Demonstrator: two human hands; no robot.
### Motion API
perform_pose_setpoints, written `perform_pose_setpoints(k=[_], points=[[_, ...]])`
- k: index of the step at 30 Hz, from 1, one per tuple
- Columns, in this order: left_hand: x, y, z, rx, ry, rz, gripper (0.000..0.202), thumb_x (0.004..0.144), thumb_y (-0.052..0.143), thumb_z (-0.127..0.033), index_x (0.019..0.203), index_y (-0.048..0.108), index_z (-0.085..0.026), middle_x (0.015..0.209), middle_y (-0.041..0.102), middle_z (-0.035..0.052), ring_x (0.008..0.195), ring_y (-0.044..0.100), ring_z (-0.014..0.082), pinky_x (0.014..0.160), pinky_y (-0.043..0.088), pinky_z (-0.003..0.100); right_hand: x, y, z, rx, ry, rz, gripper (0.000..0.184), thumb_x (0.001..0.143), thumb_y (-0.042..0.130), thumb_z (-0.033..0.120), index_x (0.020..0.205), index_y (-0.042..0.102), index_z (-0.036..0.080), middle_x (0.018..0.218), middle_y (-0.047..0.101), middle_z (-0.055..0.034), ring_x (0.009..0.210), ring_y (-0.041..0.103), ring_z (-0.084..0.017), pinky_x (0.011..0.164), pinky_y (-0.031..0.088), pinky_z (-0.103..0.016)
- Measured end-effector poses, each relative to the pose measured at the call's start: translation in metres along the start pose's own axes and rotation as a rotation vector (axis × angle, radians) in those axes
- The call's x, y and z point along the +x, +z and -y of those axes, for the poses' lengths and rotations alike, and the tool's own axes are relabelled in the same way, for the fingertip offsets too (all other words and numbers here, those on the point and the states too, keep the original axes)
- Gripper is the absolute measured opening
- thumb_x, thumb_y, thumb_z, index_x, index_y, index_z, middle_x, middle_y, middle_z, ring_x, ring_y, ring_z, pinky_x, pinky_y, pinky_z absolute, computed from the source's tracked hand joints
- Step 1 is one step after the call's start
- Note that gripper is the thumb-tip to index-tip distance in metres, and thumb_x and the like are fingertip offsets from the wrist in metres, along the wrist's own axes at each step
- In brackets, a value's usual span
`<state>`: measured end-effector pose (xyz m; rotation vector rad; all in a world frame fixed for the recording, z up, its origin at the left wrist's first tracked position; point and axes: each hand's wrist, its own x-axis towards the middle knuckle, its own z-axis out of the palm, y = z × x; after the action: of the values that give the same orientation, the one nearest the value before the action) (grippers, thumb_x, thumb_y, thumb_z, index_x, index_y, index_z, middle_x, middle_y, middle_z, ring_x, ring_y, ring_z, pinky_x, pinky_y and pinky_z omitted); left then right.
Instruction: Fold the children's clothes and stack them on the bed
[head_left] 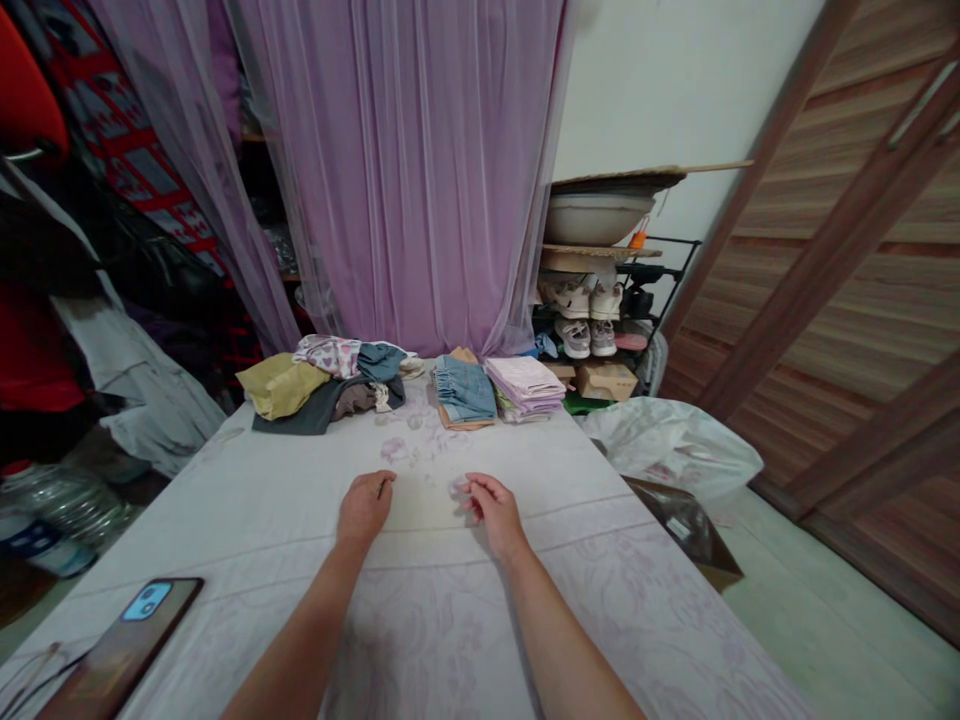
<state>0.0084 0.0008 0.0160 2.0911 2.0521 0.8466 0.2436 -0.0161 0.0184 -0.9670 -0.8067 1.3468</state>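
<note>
My left hand (365, 507) is closed just above the cloth-covered surface, with a small thin dark thing (383, 488) showing at its fingers; I cannot make out what it is. Across from it, my right hand (495, 512) has loosely curled fingers, somewhat apart, and nothing plainly held. Between the two hands a pale yellowish sheet (424, 508) lies flat on the white floral tablecloth (442, 620). Its edges are faint, and I cannot tell whether either hand touches it.
Beyond the hands lie a heap of loose clothes (322, 385), folded denim (465, 388) and a folded pink stack (525, 385). A phone (120, 650) rests at the near left. Past the right edge are a plastic bag (675, 440), an open box (690, 530) and a shoe rack (600, 310).
</note>
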Motion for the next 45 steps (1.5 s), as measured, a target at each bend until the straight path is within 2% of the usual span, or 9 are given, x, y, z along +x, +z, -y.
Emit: perform_pose_setpoints(k=[6,10,17,24,31,34,41,45], points=[[0.001,-0.001,0.0,0.009,-0.001,0.002,0.031,0.086,0.044,-0.023,0.1,0.071,-0.019,0.103,0.074,0.0065,0.101,0.064,0.0219,0.096,0.048,0.034,0.0,-0.015,0.009,0.335,0.113,0.081,0.029,0.064,0.083,0.03,0.087,0.073,0.016,0.075,0.073,-0.0043,0.054,0.062,-0.009,0.044,0.046,-0.016],[0.001,-0.001,0.0,0.007,0.002,-0.008,0.031,0.085,0.043,-0.024,0.098,0.071,-0.022,0.101,0.075,0.0047,0.1,0.064,0.0212,0.095,0.049,0.034,0.004,-0.02,0.008,0.452,0.161,0.057,0.025,0.068,0.081,0.026,0.089,0.072,0.017,0.075,0.073,-0.0028,0.056,0.064,-0.009,0.048,0.05,-0.016],[0.001,-0.003,-0.002,0.01,-0.012,-0.001,0.032,0.084,0.043,-0.025,0.097,0.072,-0.022,0.1,0.075,0.0046,0.1,0.065,0.0217,0.095,0.049,0.034,0.007,-0.018,0.008,0.472,0.184,0.009,0.026,0.068,0.08,0.028,0.09,0.071,0.017,0.076,0.072,-0.0012,0.059,0.064,-0.009,0.051,0.051,-0.018],[0.001,-0.004,-0.004,0.007,-0.028,0.007,0.03,0.084,0.044,-0.024,0.096,0.072,-0.023,0.1,0.075,0.0039,0.1,0.065,0.0211,0.096,0.049,0.034,0.028,-0.007,0.008,0.502,0.169,-0.078,0.018,0.073,0.075,0.029,0.088,0.07,0.02,0.077,0.071,-0.0001,0.063,0.064,-0.01,0.059,0.053,-0.022],[-0.001,-0.002,-0.002,-0.012,-0.047,0.003,0.03,0.085,0.045,-0.024,0.097,0.072,-0.022,0.101,0.075,0.0044,0.101,0.065,0.0206,0.097,0.048,0.034,0.039,-0.003,0.012,0.628,0.287,-0.069,0.013,0.075,0.071,0.022,0.088,0.071,0.02,0.076,0.071,0.0016,0.063,0.064,-0.009,0.059,0.053,-0.02],[0.0,-0.003,-0.002,-0.046,-0.077,0.017,0.028,0.085,0.046,-0.023,0.096,0.072,-0.022,0.1,0.075,0.0036,0.102,0.065,0.02,0.096,0.048,0.033,0.04,-0.006,0.009,0.635,0.284,-0.061,0.014,0.075,0.072,0.022,0.089,0.071,0.02,0.076,0.072,0.0017,0.063,0.065,-0.009,0.059,0.054,-0.02],[0.026,-0.019,0.008,-0.186,-0.213,0.133,0.026,0.086,0.046,-0.025,0.096,0.071,-0.024,0.094,0.075,-0.0018,0.088,0.069,0.016,0.082,0.052,0.027,0.043,-0.011,0.005,0.614,0.278,-0.019,0.018,0.074,0.074,0.022,0.091,0.07,0.021,0.078,0.072,0.0017,0.065,0.066,-0.009,0.06,0.056,-0.021],[0.049,-0.031,0.024,-0.06,-0.234,0.099,0.028,0.086,0.047,-0.022,0.104,0.069,-0.022,0.095,0.075,-0.0004,0.085,0.068,0.0151,0.08,0.052,0.026,0.046,-0.014,0.004,0.626,0.3,-0.019,0.019,0.074,0.073,0.02,0.093,0.071,0.02,0.08,0.073,0.001,0.065,0.066,-0.01,0.06,0.056,-0.022]])
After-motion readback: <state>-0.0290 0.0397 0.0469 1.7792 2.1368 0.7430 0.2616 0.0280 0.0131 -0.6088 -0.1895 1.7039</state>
